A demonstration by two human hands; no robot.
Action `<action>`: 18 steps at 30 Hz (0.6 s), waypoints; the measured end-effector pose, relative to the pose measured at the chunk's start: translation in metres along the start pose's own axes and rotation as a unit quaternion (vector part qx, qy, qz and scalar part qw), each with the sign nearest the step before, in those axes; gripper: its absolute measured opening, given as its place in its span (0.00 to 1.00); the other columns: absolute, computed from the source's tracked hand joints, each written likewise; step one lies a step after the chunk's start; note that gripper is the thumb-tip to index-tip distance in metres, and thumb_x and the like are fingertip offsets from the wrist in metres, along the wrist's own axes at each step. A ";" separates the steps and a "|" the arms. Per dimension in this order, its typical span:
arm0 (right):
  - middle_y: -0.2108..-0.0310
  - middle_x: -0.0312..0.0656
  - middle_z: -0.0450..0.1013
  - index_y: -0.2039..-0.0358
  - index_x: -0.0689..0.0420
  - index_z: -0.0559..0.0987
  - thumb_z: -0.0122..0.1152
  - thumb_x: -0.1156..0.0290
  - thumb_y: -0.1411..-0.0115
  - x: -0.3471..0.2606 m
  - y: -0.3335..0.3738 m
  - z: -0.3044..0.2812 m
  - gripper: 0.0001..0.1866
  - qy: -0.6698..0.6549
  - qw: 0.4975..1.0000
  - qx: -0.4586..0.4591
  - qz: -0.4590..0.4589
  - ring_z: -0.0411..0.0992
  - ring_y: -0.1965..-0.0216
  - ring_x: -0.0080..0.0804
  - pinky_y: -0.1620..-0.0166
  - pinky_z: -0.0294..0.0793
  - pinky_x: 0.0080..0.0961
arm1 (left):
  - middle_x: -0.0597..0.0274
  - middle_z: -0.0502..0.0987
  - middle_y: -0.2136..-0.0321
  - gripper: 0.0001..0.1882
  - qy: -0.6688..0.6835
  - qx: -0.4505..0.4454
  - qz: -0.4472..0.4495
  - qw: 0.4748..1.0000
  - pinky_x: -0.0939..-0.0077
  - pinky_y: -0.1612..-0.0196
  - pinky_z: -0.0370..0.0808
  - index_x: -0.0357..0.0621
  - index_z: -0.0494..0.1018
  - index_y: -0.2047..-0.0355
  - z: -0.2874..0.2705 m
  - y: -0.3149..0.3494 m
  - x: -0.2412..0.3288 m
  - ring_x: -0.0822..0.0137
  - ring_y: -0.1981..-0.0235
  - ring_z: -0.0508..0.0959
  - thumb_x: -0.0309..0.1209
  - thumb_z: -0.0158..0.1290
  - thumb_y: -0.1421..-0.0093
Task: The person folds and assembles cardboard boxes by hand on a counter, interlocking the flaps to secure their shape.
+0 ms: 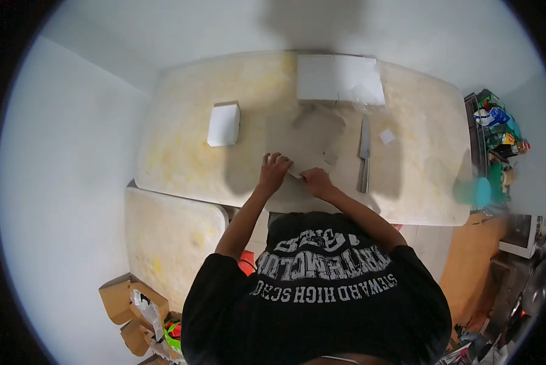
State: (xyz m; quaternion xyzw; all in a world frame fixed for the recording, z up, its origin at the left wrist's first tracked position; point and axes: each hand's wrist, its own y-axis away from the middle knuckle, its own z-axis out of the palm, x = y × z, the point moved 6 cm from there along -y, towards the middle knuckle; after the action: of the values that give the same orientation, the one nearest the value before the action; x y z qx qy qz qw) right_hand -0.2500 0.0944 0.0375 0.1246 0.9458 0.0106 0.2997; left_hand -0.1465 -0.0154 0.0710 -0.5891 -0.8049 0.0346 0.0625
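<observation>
Over the near middle of the pale table (419,182), my two hands are close together. My left hand (275,172) has its fingers bent around one end of a small, thin whitish piece (295,173). At the other end, my right hand (316,182) is closed in a pinch on it. What the piece is I cannot make out. Just beyond my right hand lie small pale scraps (329,159). A knife (365,146) with a metallic handle lies to the right, its blade pointing away from me. Beside the knife is a small white square (386,136).
A small white box (224,125) stands at the left. A larger white box (340,76) with clear plastic (365,95) is at the back. At the right edge are a teal cup (482,191) and a rack of packets (495,118). An opened cardboard box (118,301) sits lower left.
</observation>
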 end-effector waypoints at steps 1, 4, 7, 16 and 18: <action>0.70 0.48 0.79 0.62 0.55 0.84 0.64 0.65 0.47 -0.008 0.002 0.007 0.13 -0.020 1.000 0.000 -0.025 0.76 0.63 0.51 0.56 0.74 0.45 | 0.67 0.77 0.52 0.13 0.024 -0.009 0.029 0.999 0.46 0.38 0.62 0.58 0.78 0.57 0.003 0.001 0.012 0.59 0.44 0.72 0.32 0.56 0.44; 0.68 0.46 0.79 0.59 0.53 0.82 0.64 0.65 0.47 -0.022 0.011 -0.006 0.15 -0.016 0.994 -0.056 -0.092 0.76 0.60 0.49 0.54 0.74 0.44 | 0.68 0.75 0.48 0.14 0.060 -0.011 0.048 0.997 0.42 0.34 0.55 0.58 0.77 0.55 0.019 0.024 0.021 0.59 0.41 0.69 0.31 0.54 0.42; 0.59 0.44 0.78 0.53 0.50 0.80 0.65 0.66 0.48 -0.022 0.033 -0.041 0.20 0.040 0.984 -0.025 -0.174 0.74 0.53 0.45 0.47 0.70 0.43 | 0.66 0.73 0.45 0.15 0.086 -0.049 0.048 0.994 0.40 0.31 0.49 0.54 0.76 0.53 0.037 0.045 0.016 0.59 0.37 0.65 0.28 0.52 0.41; 0.54 0.39 0.75 0.51 0.50 0.77 0.63 0.72 0.52 -0.004 0.034 -0.036 0.24 0.139 0.942 0.048 -0.300 0.72 0.49 0.39 0.43 0.68 0.40 | 0.58 0.68 0.40 0.18 0.246 -0.020 0.019 0.969 0.41 0.29 0.45 0.45 0.69 0.51 0.036 0.060 0.003 0.53 0.31 0.56 0.20 0.50 0.43; 0.55 0.38 0.76 0.55 0.50 0.78 0.62 0.72 0.51 0.002 0.030 -0.032 0.20 0.146 0.940 0.050 -0.306 0.74 0.51 0.38 0.45 0.70 0.38 | 0.59 0.69 0.42 0.16 0.230 -0.024 0.019 0.973 0.42 0.29 0.46 0.47 0.69 0.52 0.027 0.062 0.013 0.51 0.31 0.56 0.23 0.50 0.42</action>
State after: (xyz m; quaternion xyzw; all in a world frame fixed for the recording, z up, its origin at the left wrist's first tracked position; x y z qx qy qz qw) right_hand -0.2631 0.1257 0.0659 -0.1587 0.9710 -0.1104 0.1404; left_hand -0.0955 0.0163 0.0370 -0.5980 -0.7582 -0.1199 0.2305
